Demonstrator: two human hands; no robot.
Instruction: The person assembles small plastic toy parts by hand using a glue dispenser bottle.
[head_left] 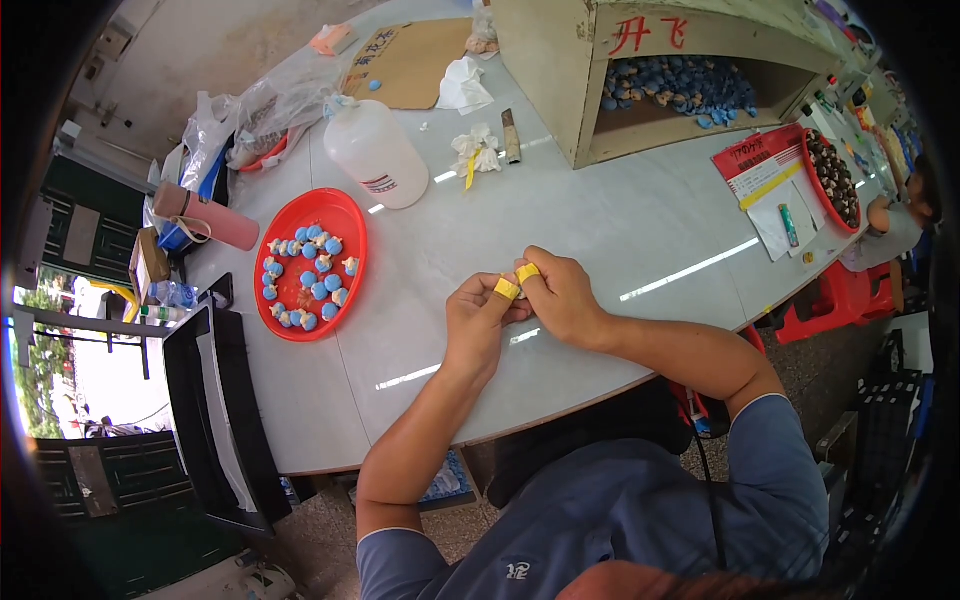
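My left hand (477,320) and my right hand (566,304) meet above the grey tabletop (430,270), near its front edge. Yellow tape wraps both thumbs. The fingertips of both hands are pinched together; only a sliver of something small shows between them, too hidden to name. Left of my hands lies a round red plate (327,207) holding several small blue-and-cream pieces (320,291), some set along its edge and others near its middle.
A white plastic bottle (372,150) and pink tumbler (232,222) stand beyond the plate. Blue pieces fill a beige shelf box (575,90) at the back. A black tray (262,440) is at left. At far right, another person (895,228) sits by a red bowl (815,175).
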